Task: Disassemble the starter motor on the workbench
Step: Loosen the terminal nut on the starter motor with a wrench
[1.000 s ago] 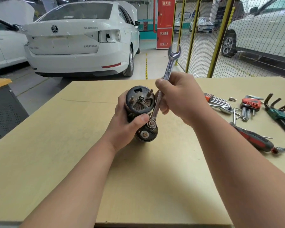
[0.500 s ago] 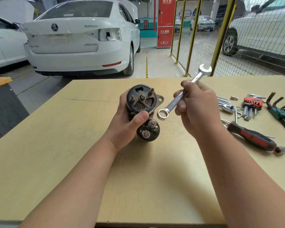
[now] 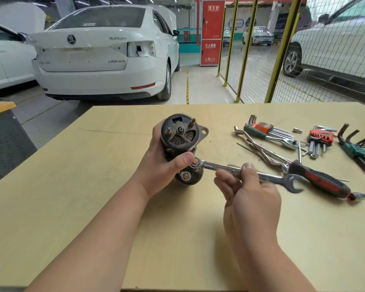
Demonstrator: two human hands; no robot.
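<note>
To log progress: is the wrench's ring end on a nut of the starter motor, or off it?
On. The ring end of the wrench surrounds a nut on the starter motor.

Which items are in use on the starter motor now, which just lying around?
In use: starter motor, gripped by left hand; combination wrench, ring end on a terminal nut, held by right hand.
Idle on workbench: red-black screwdriver; orange hex set; red hex set; green hex set; ratchet wrench.

Left hand (image 3: pixel 162 165) round starter motor (image 3: pixel 180 133); right hand (image 3: pixel 249 192) on wrench (image 3: pixel 249 170)
</note>
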